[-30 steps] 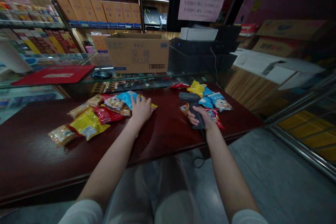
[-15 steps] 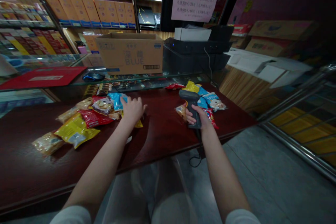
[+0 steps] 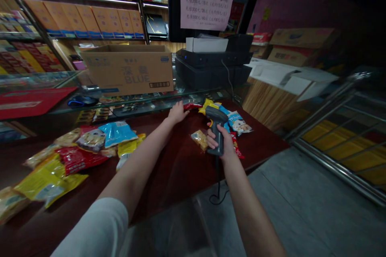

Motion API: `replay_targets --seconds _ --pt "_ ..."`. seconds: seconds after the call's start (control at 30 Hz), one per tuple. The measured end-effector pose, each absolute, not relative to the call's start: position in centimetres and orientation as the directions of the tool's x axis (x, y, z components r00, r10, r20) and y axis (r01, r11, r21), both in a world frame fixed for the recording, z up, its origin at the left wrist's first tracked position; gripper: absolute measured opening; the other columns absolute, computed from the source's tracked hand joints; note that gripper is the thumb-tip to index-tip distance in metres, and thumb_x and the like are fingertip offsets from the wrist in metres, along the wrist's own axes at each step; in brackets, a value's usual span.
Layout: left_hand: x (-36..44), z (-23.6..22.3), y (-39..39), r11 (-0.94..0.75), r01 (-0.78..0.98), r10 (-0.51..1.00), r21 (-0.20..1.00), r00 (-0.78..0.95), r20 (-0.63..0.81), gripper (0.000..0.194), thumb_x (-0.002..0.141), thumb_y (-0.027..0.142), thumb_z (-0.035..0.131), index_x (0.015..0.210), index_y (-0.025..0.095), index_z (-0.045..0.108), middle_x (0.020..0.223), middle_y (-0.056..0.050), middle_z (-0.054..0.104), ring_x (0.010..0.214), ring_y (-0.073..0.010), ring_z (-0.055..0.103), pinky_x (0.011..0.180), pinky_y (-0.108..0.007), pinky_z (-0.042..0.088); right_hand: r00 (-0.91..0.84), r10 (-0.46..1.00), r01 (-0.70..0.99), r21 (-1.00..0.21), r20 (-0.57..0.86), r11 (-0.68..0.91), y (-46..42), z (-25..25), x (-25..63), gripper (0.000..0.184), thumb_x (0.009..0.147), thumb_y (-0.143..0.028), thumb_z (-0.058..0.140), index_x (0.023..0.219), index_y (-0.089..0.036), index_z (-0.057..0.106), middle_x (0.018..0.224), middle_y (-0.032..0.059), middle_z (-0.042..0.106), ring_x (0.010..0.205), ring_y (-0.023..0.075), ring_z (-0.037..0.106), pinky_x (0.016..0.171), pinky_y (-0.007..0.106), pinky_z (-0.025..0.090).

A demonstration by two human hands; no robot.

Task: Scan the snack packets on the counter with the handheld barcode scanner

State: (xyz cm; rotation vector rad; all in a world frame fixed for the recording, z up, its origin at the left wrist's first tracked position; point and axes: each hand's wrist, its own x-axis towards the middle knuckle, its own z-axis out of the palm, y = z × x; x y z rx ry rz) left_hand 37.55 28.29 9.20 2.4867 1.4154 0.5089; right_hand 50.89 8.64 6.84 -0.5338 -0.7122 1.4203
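Head view: dark red-brown wooden table (image 3: 177,172) bears a loose heap of glossy multicoloured packets (image 3: 80,160) at left, apart from a smaller blue, yellow and red packet cluster (image 3: 240,123) at right; spacing probably keeps them distinct. Dark grey plastic handheld scanner (image 3: 217,117): right hand (image 3: 226,144) clamped round its handle, likely to leave the head unobstructed. Left hand (image 3: 177,113): fingers extended, slightly apart, beside flat red glossy packet (image 3: 193,106); contact cannot be told. Clear-wrapped tan snack (image 3: 199,139): near right fingers.

Red mat (image 3: 33,102) & clear pkt (image 3: 11,204) cut off at L edge; pink notice (image 3: 206,0) btm line blurred, prob. text
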Motion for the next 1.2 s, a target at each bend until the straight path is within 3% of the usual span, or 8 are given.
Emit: replay_targets --seconds 0.17,0.3,0.5,0.67,0.77,0.87,1.0,1.2 --pt "38.9 6.0 30.7 -0.394 0.586 0.903 0.707 0.390 0.180 0.060 0.084 0.026 0.068 0.141 0.015 0.055 0.139 -0.022 0.058 0.130 -0.0356 0.054 0.112 -0.050 0.037 -0.051 0.990 -0.702 -0.709 0.132 0.058 8.6 7.0 50.7 0.031 0.086 -0.042 0.064 0.110 -0.024 0.057 0.061 -0.0093 0.043 0.037 0.0040 0.027 0.036 0.016 0.031" --pt "38.6 5.5 30.9 -0.374 0.445 0.911 0.814 0.340 0.232 0.034 0.083 0.015 0.058 0.115 0.014 0.069 0.126 -0.018 0.064 0.125 -0.0296 0.057 0.113 -0.047 0.038 -0.074 0.987 -0.693 -0.719 0.140 0.050 8.6 7.0 50.7 0.033 0.085 -0.044 0.066 0.111 -0.026 0.056 0.062 -0.0091 0.041 0.038 0.0036 0.026 0.036 0.016 0.032" --pt "36.4 6.4 29.2 -0.194 0.145 0.952 0.970 0.268 0.150 0.019 0.083 0.016 0.048 0.097 0.019 0.061 0.088 -0.004 0.068 0.095 -0.0194 0.069 0.091 -0.044 0.056 -0.054 0.992 -0.669 -0.741 0.116 0.051 9.0 6.3 51.2 0.030 0.085 -0.046 0.066 0.103 -0.023 0.058 0.061 -0.0091 0.043 0.037 0.0037 0.030 0.036 0.016 0.033" --pt "32.5 7.7 24.9 -0.028 -0.223 0.939 0.974 0.327 0.102 0.012 0.075 0.020 0.059 0.087 0.019 0.058 0.085 -0.002 0.068 0.086 -0.0148 0.069 0.091 -0.039 0.057 -0.067 0.993 -0.637 -0.770 0.100 0.034 9.2 6.3 51.4 0.034 0.083 -0.048 0.067 0.102 -0.020 0.058 0.058 -0.0092 0.044 0.036 0.0045 0.030 0.036 0.018 0.031" --pt "30.0 8.3 22.3 0.057 -0.398 0.931 0.916 0.353 0.096 0.022 0.073 0.033 0.070 0.084 0.017 0.060 0.088 -0.003 0.067 0.084 -0.0143 0.066 0.095 -0.038 0.055 -0.086 0.991 -0.617 -0.787 0.102 0.027 9.1 6.5 51.3 0.034 0.084 -0.048 0.065 0.102 -0.020 0.056 0.058 -0.0091 0.044 0.036 0.0043 0.030 0.036 0.017 0.029" --pt "28.0 8.2 20.2 -0.090 -0.315 0.950 0.945 0.259 0.177 0.035 0.070 0.036 0.075 0.095 0.016 0.062 0.098 -0.006 0.068 0.091 -0.0170 0.067 0.097 -0.039 0.053 -0.132 0.984 -0.590 -0.807 0.116 0.016 8.8 6.8 51.2 0.035 0.085 -0.050 0.063 0.103 -0.021 0.055 0.059 -0.0093 0.045 0.036 0.0042 0.028 0.036 0.017 0.027" --pt "26.1 7.2 18.7 -0.331 -0.145 0.935 0.933 0.081 0.344 0.060 0.071 0.024 0.071 0.129 0.021 0.053 0.134 -0.011 0.060 0.120 -0.0225 0.062 0.104 -0.039 0.050 -0.274 0.955 -0.526 -0.849 0.116 -0.048 8.1 7.2 50.8 0.040 0.083 -0.053 0.064 0.104 -0.021 0.053 0.060 -0.0096 0.046 0.034 0.0045 0.023 0.032 0.018 0.023" --pt "25.7 6.0 18.3 -0.312 -0.261 0.939 0.914 0.060 0.338 0.072 0.077 0.025 0.068 0.145 0.024 0.042 0.143 -0.013 0.056 0.124 -0.0238 0.061 0.105 -0.039 0.050 -0.404 0.914 -0.399 -0.905 0.032 -0.145 7.7 6.8 50.2 0.038 0.081 -0.050 0.071 0.089 -0.020 0.049 0.060 -0.0085 0.048 0.034 0.0029 0.026 0.033 0.018 0.026"
